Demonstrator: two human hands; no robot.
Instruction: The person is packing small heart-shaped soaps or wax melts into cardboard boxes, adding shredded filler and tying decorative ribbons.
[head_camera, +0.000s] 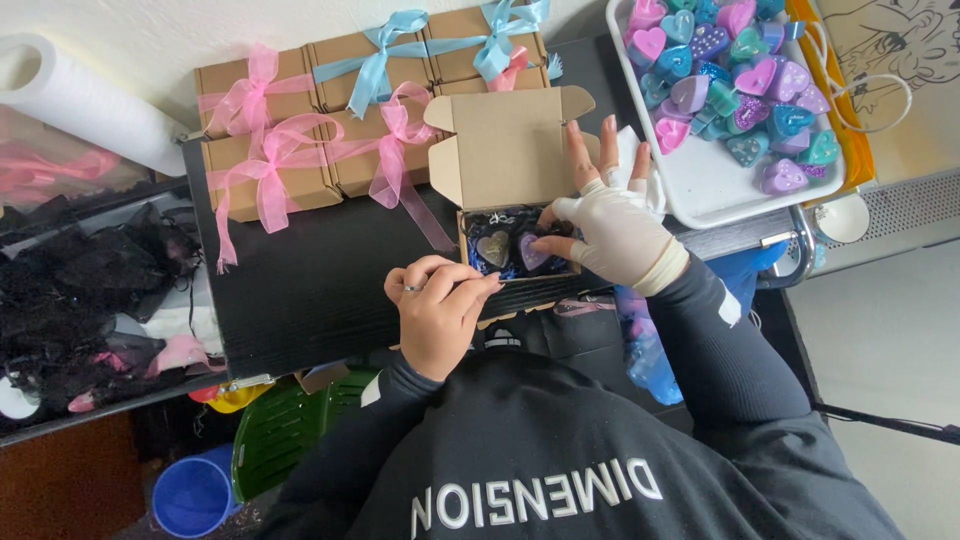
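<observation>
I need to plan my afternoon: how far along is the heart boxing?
Done: six ribboned boxes stacked behind. In hand: the right hand seats a purple heart in the open box; the left hand steadies it. Left: a tray of many hearts.

Black wood-grain bench (300, 290) against a white wall (150, 40). Pale grey floor (880, 350) at right, soft even daylight. Green chair (290, 430) and blue bucket (195, 495) below. Heap of black fabric (90, 290) at left, white paper roll (85, 100) beside it.
</observation>
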